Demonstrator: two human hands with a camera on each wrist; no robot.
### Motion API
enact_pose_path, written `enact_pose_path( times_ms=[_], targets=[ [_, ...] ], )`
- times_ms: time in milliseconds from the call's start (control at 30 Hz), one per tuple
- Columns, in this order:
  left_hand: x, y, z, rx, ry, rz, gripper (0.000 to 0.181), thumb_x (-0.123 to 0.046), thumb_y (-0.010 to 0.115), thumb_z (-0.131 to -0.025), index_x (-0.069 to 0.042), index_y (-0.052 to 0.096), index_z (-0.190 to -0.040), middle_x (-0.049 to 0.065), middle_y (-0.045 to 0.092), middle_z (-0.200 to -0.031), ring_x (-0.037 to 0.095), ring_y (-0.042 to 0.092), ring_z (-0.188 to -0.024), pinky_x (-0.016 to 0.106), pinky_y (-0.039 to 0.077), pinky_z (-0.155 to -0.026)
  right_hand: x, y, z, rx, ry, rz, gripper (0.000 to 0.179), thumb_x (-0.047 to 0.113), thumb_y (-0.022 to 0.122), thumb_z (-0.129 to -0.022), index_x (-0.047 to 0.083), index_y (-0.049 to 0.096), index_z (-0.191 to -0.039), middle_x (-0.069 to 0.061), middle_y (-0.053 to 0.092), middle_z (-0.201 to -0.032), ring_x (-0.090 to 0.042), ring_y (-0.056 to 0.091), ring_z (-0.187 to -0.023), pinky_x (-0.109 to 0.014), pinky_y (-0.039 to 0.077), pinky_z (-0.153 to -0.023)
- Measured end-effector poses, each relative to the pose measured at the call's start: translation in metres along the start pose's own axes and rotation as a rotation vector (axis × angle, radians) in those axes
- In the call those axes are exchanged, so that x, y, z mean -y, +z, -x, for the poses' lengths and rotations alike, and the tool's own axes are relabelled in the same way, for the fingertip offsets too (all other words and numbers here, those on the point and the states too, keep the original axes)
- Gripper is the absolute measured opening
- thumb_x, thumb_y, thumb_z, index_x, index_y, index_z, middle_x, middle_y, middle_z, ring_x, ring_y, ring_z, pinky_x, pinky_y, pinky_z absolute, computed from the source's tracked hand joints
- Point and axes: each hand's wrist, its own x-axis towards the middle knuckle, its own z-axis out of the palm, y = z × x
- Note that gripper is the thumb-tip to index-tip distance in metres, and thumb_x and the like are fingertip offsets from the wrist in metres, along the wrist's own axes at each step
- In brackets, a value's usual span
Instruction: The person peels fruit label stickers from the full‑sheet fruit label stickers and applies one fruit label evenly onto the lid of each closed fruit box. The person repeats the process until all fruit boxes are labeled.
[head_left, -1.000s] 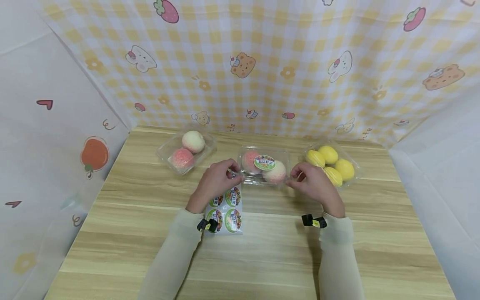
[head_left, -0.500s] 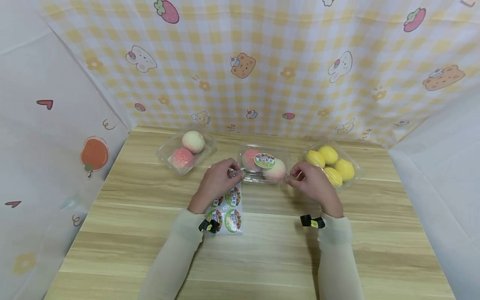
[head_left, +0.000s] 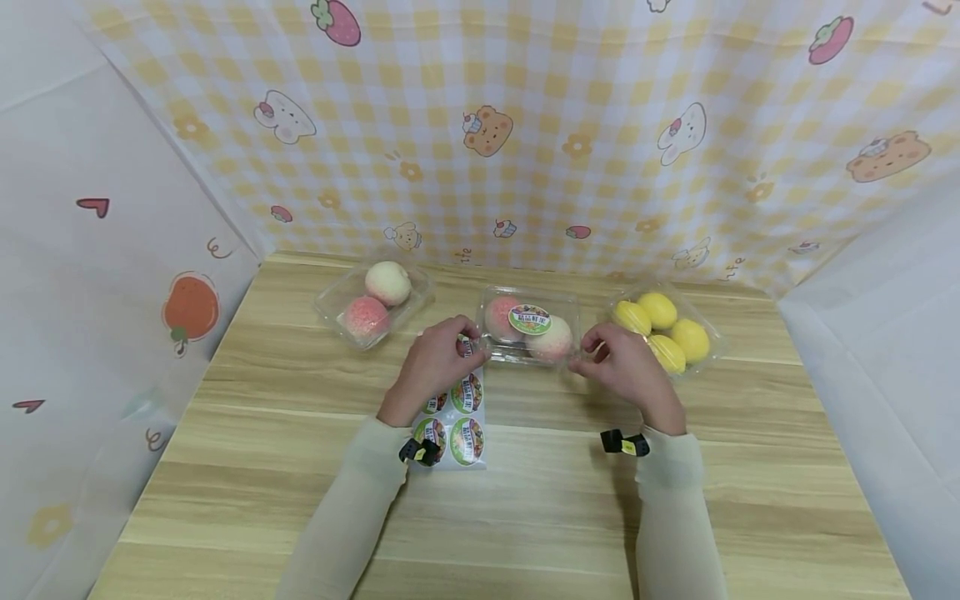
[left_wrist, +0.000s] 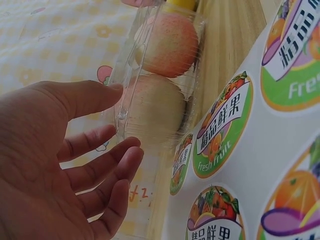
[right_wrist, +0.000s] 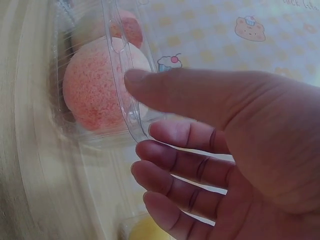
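- From where I stand, the middle box (head_left: 517, 360), clear plastic with two peaches (head_left: 498, 321) inside, lies on the wooden table (head_left: 540, 517) between the person's hands.
- Only the head view shows the oval sticker (head_left: 529, 319) on its lid, and the peach box (head_left: 330, 304) to the left of the middle box.
- The head view also gives the whole lemon box (head_left: 711, 343), right of the middle box, with four lemons (head_left: 690, 340); each wrist view catches just a scrap of yellow.
- The label sheet (head_left: 450, 412) lies in front of the middle box, toward its left; the left wrist view brings "Fresh fruit" on its labels near enough to read.
- Both wrist views show the ribbed wall and the rim of the middle box.
- The left hand (head_left: 431, 362) is at the near left corner of the middle box, thumb stretched to the rim, other fingers loosely bent.
- The right hand (head_left: 626, 367) mirrors it at the near right corner, thumb tip over the rim, forefinger tip by the rim's end.
- Whether either hand pinches the middle box or merely touches it, I cannot tell.
- Both forearms reach forward to the middle box from the near side, in pale sleeves (head_left: 678, 517).
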Motion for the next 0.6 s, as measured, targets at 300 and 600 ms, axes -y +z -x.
enact_pose_path(
  times_ms=[300, 600],
  targets=[
    [0.001, 0.0022, -0.0011, -0.033, -0.001, 0.001, 0.029, -0.033, 0.083, -0.098, -0.01, 0.074, -0.115, 0.009, 0.071, -0.093, 0.019, 0.061, -0.076, 0.037, 0.049, -0.066, -0.0012, 0.0026, -0.0014, -0.023, -0.019, 0.028, 0.027, 0.023, 0.089, -0.096, 0.004, 0.073, -0.107, -0.011, 0.075, -0.102, -0.027, 0.07, -0.09, -0.044, 0.058, -0.077],
    [0.0006, 0.0031, -0.0014, -0.057, -0.014, -0.006, 0.03, -0.032, 0.083, -0.1, -0.011, 0.077, -0.12, 0.008, 0.073, -0.101, 0.019, 0.065, -0.083, 0.039, 0.052, -0.07, -0.0011, 0.0041, -0.0019, -0.045, -0.036, 0.03, 0.021, 0.019, 0.086, -0.098, 0.005, 0.072, -0.105, -0.01, 0.074, -0.1, -0.026, 0.07, -0.089, -0.042, 0.057, -0.075]
  ],
)
